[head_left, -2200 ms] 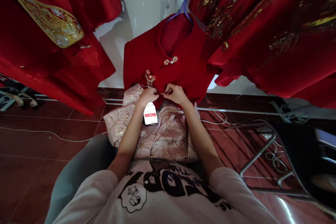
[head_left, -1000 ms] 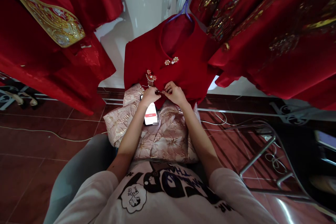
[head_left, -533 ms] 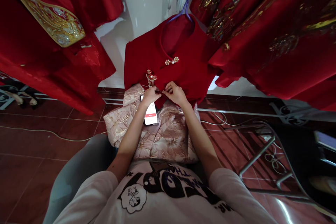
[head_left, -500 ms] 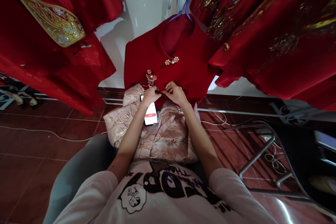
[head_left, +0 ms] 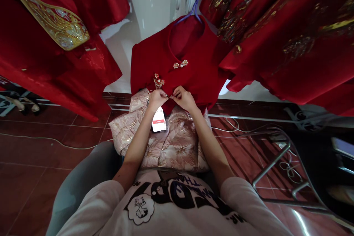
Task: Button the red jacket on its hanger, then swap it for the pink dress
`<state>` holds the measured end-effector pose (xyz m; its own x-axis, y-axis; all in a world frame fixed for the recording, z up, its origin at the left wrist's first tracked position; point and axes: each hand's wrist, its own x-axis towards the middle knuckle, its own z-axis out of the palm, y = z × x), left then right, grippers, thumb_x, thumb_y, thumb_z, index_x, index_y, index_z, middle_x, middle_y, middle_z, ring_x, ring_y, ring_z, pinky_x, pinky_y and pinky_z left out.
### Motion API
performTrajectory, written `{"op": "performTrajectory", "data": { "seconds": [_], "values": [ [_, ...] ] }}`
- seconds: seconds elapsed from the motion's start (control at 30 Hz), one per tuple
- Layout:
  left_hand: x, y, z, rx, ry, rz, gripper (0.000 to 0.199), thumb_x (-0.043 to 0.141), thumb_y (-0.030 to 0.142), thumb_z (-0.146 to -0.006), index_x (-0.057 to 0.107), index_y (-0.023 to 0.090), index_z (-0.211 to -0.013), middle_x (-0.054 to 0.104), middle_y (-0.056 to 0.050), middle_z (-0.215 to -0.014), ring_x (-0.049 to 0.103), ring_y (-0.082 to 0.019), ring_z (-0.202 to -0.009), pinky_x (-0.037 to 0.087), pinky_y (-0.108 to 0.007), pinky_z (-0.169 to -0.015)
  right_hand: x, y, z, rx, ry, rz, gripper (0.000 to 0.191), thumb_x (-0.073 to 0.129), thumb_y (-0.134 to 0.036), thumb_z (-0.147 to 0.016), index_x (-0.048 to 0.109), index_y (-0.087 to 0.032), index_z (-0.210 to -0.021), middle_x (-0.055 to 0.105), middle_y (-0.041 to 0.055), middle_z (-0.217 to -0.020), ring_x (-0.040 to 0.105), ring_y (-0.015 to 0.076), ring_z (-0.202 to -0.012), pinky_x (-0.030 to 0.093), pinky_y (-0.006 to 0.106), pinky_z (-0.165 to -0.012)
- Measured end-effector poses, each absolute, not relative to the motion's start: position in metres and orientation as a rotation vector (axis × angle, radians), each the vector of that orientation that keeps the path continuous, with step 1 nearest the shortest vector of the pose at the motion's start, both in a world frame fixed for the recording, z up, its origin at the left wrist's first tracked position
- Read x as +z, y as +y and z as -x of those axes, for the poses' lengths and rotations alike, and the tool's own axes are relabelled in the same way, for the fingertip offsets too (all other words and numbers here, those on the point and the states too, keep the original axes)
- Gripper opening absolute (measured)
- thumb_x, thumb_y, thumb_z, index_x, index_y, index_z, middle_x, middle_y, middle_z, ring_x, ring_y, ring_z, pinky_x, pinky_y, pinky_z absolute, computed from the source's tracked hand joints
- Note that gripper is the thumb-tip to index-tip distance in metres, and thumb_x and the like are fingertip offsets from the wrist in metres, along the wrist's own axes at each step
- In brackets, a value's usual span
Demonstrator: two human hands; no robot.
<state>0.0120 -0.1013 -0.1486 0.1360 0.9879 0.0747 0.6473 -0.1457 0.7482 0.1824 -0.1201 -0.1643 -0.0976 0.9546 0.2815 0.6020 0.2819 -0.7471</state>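
A red garment (head_left: 190,81) hangs in front of me on a purple hanger (head_left: 195,9). Pearl-and-gold flower clasps (head_left: 180,64) sit below its neckline, and a beaded tassel ornament (head_left: 159,80) is at its left side. Low on the front, my left hand (head_left: 157,100) is closed in a pinch on a small beaded piece (head_left: 170,97). My right hand (head_left: 185,100) pinches at the same piece from the other side, fingertips close to the left ones. The fingers hide most of that piece.
Pink-gold floral fabric (head_left: 179,140) covers my lap, with a lit phone (head_left: 158,121) on it below my left hand. Red embroidered garments (head_left: 69,29) hang on both sides. A black chair with a metal frame (head_left: 272,160) stands at right; cables (head_left: 69,145) cross the tiled floor.
My left hand has shifted very slightly left and up, covering more of the tassel's lower end. The right hand stays almost in place. The phone's display differs a little.
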Motion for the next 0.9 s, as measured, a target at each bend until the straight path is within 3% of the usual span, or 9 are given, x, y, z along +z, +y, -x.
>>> {"op": "performTrajectory", "data": {
  "seconds": [0.27, 0.9],
  "values": [
    [-0.150, -0.097, -0.007, 0.830, 1.486, -1.770, 0.009, 0.076, 0.007, -0.073, 0.078, 0.009, -0.081, 0.079, -0.011, -0.087, 0.076, -0.023, -0.086, 0.055, -0.027, -0.076, -0.164, -0.122, -0.176, 0.597, -1.758, 1.362, 0.021, 0.069, -0.015, -0.081, 0.051, -0.023, -0.090, 0.068, -0.0013, -0.084, 0.068, 0.0153, -0.075, 0.052, 0.026, -0.074],
    [-0.155, -0.094, 0.000, 0.888, 1.442, -1.881, 0.011, 0.076, 0.006, -0.075, 0.081, 0.011, -0.082, 0.080, -0.010, -0.087, 0.077, -0.022, -0.083, 0.057, -0.026, -0.075, -0.163, -0.128, -0.166, 0.489, -1.758, 1.469, 0.017, 0.065, -0.016, -0.086, 0.050, -0.023, -0.091, 0.069, -0.0012, -0.087, 0.068, 0.0160, -0.075, 0.049, 0.026, -0.070]
  ]
}}
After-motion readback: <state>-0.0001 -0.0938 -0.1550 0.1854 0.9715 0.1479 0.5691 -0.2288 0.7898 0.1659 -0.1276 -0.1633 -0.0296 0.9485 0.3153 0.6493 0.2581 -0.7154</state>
